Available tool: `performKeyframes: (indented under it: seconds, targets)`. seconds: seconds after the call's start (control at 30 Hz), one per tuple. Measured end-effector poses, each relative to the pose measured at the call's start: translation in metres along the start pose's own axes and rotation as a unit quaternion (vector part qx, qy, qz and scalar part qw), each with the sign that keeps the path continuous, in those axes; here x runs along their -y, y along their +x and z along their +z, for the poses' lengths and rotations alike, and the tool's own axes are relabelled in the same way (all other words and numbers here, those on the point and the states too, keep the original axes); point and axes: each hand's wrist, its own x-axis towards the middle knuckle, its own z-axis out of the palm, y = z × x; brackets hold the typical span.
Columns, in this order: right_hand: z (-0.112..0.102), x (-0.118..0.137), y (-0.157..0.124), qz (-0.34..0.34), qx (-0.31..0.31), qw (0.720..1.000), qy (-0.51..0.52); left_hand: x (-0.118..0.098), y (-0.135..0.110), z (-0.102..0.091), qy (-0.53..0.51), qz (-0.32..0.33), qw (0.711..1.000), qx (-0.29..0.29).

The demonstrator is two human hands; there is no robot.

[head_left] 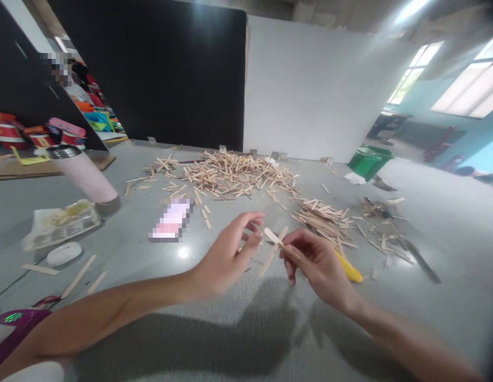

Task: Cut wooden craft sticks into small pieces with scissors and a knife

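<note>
Fingers (pixel 294 253) of the right hand (pixel 320 268) are pinched on a flat wooden craft stick (pixel 272 236), held low over the grey bench (pixel 238 329) at near centre, with its rounded end pointing left and far. A second stick (pixel 269 259) crosses behind it; whether it is held or lying on the bench cannot be told. The left hand (pixel 230 249) is released, its fingers loosely spread, with the tips just beside the held stick's free end. Contact there cannot be confirmed. A yellow-handled tool (pixel 349 269) lies on the bench, partly under the right hand.

A large heap of craft sticks (pixel 234 175) lies at far centre, and a smaller bundle (pixel 322 215) sits right of centre, just beyond the right hand. Offcuts and scraps (pixel 384 233) are scattered further right.

On the left stands a pink tumbler (pixel 85 175) with a metal lid. Near it are a clear plastic tray (pixel 59 223), a small white oval case (pixel 63 253) and loose sticks (pixel 77 276).

A flat item (pixel 170 219) left of centre is blurred out and its face is illegible. At the near left edge, a purple device (pixel 14 318) shows a green lit display whose characters are too small to read. A green bin (pixel 368 159) stands far right.
</note>
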Motion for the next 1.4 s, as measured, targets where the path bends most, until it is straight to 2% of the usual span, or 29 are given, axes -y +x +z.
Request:
performKeyframes:
  seconds: [0.03,0.1,0.17,0.2,0.43,0.57,0.77,0.9,1.03,1.13,1.27,1.4]
  targets:
    - [0.001,0.001,-0.001,-0.011,-0.011,1.000,-0.004,0.000,-0.002,0.001,-0.032,-0.024,0.999,0.014]
    - [0.002,0.002,-0.002,-0.031,-0.027,0.999,-0.014,-0.004,-0.007,0.003,-0.111,-0.061,0.988,0.091]
    - [0.005,0.003,-0.003,-0.044,-0.039,0.998,-0.020,-0.010,-0.011,0.004,-0.152,-0.066,0.973,0.160]
    - [0.006,0.002,-0.003,-0.045,-0.043,0.998,-0.022,-0.013,-0.013,0.005,-0.150,-0.057,0.972,0.170]
    - [0.008,-0.006,-0.009,-0.011,-0.028,0.999,-0.043,-0.018,-0.012,0.004,-0.149,-0.035,0.968,0.197]
    - [0.008,-0.004,-0.009,0.000,-0.019,0.999,-0.050,-0.015,-0.009,0.004,-0.155,-0.027,0.961,0.228]
    - [0.009,0.002,-0.008,0.018,-0.022,0.999,-0.046,-0.014,-0.007,0.004,-0.180,-0.019,0.954,0.239]
    - [0.009,0.007,-0.008,0.020,-0.013,0.999,-0.035,-0.016,-0.008,0.004,-0.220,-0.036,0.943,0.248]
    - [0.007,0.009,-0.005,0.054,0.002,0.997,-0.062,-0.018,-0.009,0.002,-0.222,-0.052,0.941,0.252]
    - [0.002,0.007,-0.003,0.059,0.012,0.992,-0.108,-0.020,-0.011,-0.004,-0.184,-0.047,0.951,0.243]
    - [-0.007,0.009,-0.003,0.005,-0.006,0.985,-0.175,-0.027,-0.013,-0.017,-0.088,-0.048,0.971,0.217]
    - [-0.010,0.013,-0.007,-0.035,0.073,0.953,-0.293,-0.033,-0.011,-0.026,-0.017,-0.056,0.972,0.229]
